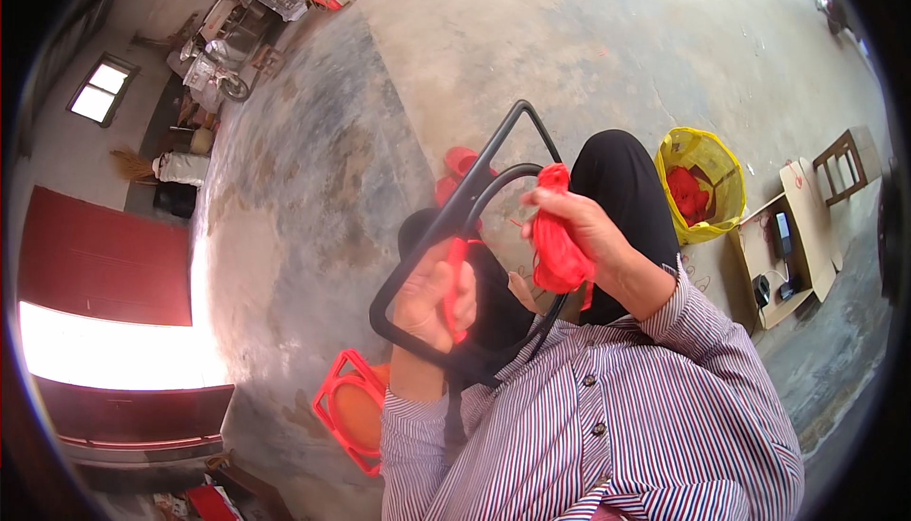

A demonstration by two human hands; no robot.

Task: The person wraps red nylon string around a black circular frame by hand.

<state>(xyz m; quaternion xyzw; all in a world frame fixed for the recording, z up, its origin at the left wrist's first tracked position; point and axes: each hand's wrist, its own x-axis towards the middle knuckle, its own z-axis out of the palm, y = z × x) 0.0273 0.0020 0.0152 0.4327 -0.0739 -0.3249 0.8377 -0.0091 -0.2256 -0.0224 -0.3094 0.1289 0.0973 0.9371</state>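
A seated person in a striped shirt (pixel 593 407) holds a black metal frame (pixel 467 194) above the lap. The left hand (pixel 432 301) has its grip closed on a red strip (pixel 455 281) along the frame's left side; the right hand (pixel 581 225), its grip tight around a red ribbon bundle (pixel 558 261), is at the right side.

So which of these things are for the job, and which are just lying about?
Seemingly for the job:
black frame
red strip in the left hand
red bundle in the right hand
perhaps the yellow basket, holding red material

Probably just lying about:
cardboard box
wooden stool
broom
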